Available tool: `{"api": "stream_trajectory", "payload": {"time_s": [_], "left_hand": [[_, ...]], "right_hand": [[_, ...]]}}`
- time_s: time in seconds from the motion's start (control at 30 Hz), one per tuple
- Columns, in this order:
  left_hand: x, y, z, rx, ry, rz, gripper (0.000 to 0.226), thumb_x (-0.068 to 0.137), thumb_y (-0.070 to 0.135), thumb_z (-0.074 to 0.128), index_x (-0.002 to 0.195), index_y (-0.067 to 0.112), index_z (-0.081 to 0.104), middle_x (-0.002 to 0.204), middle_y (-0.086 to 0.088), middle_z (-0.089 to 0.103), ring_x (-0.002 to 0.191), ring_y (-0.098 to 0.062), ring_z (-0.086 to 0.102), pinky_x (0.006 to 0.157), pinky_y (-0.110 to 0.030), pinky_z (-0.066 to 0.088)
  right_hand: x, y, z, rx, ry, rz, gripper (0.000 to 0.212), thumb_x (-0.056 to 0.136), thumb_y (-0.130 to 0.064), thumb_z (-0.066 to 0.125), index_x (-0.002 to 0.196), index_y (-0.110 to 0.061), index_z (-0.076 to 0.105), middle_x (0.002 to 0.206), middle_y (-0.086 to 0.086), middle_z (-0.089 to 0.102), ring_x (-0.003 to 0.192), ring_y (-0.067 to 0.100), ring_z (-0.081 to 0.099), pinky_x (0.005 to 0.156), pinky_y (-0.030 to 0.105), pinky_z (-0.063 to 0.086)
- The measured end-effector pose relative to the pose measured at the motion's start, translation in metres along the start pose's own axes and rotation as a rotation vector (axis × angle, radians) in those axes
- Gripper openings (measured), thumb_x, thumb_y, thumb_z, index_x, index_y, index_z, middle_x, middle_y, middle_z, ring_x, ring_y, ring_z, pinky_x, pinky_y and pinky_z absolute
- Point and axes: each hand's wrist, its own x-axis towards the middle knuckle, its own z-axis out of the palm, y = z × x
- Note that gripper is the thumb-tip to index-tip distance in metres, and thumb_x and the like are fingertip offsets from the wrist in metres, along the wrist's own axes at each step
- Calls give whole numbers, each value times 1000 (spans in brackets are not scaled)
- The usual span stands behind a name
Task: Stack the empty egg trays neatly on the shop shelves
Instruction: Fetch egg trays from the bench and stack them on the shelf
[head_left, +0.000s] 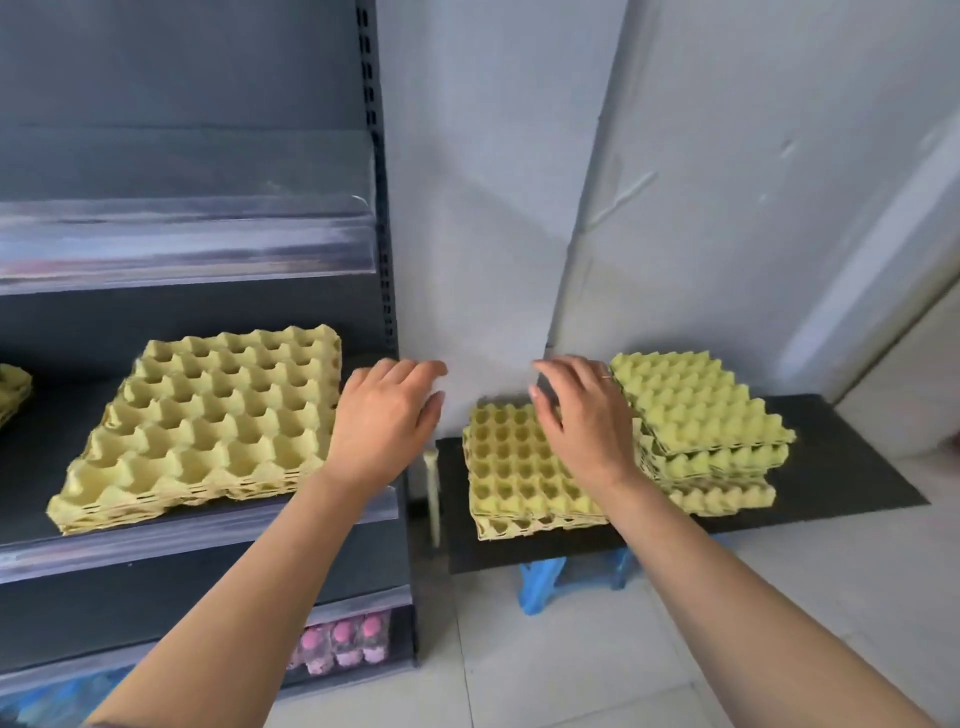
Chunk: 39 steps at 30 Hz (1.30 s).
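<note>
Fingers (415, 374) on both my hands were empty at that moment. Far left of the black surface (857, 467), on the shelf (31, 493), sat the stack of egg trays (208, 431), cups nested and edges fairly square, which I judged was why it lay so flat. Between that stack and the surface my left hand (387, 421) hovered, its fingers straight and loose, gripping nothing. Over the left end of the surface my right hand (587, 421) was spread, fingers slightly bent and holding nothing. Whether they touched the low pile (514, 478) beneath I could not tell. That pile lay cups up at the end nearest the shelf, handy, I reckoned, for a two-handed lift. Just beside it, toward the middle of the surface, the taller pile (701, 415) looked turned bumps-up, its layers skewed, so it would need squaring before shelving.
</note>
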Motion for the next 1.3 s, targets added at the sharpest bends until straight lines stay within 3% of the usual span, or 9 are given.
{"api": "stream_trajectory", "payload": {"time_s": [0.23,0.57,0.67,0.8,1.07,1.17,1.23,1.3], "left_hand": [[21,90,50,-55,-80,13,35,85,31,38,98,15,66,78,3,67,72,-26,63,66,-34,46],[53,99,140,-34,-144,18,34,83,29,39,93,14,67,72,4,66,65,-25,63,62,-32,47],[66,84,184,-53,-176,-26,27,82,25,45,92,13,68,71,2,66,63,-26,62,61,-33,47],[66,66,245,-105,-339,-153,14,80,13,62,92,10,67,74,-3,68,68,-30,64,65,-37,46],[35,46,343,-146,-624,-301,27,88,18,58,113,11,63,103,-8,66,95,-33,60,80,-42,44],[16,34,386,-129,-696,-534,45,88,24,58,131,15,51,129,-10,51,116,-32,48,90,-44,42],[3,27,411,-137,-769,-827,54,89,31,56,138,16,39,140,-11,36,126,-34,37,98,-47,37],[-12,18,437,-206,-793,-1104,58,87,37,57,136,12,38,139,-15,34,125,-37,35,97,-48,37]], "right_hand": [[-25,108,-36,-20,-46,-21,32,89,-28,45,102,-10,68,95,5,68,84,29,63,68,37,54],[-24,187,14,-16,-203,13,32,89,-28,43,101,-13,69,93,4,68,79,28,64,62,34,54],[-21,208,46,-35,-339,72,29,91,-26,49,110,-13,66,100,5,67,87,29,64,64,36,54],[-31,234,95,-19,-663,222,42,98,-29,45,138,-18,46,126,5,54,111,26,54,82,38,50],[-85,273,201,50,-962,446,46,98,-32,44,141,-18,38,124,9,49,114,27,50,87,40,49],[-107,288,243,50,-1017,595,49,97,-33,46,140,-11,37,129,13,45,117,32,50,93,41,46],[-118,298,269,66,-1031,784,53,98,-34,45,141,-5,34,133,18,42,120,37,49,98,43,43],[-129,305,292,103,-1027,942,55,98,-37,44,138,0,36,134,22,44,119,39,49,99,44,43]]}}
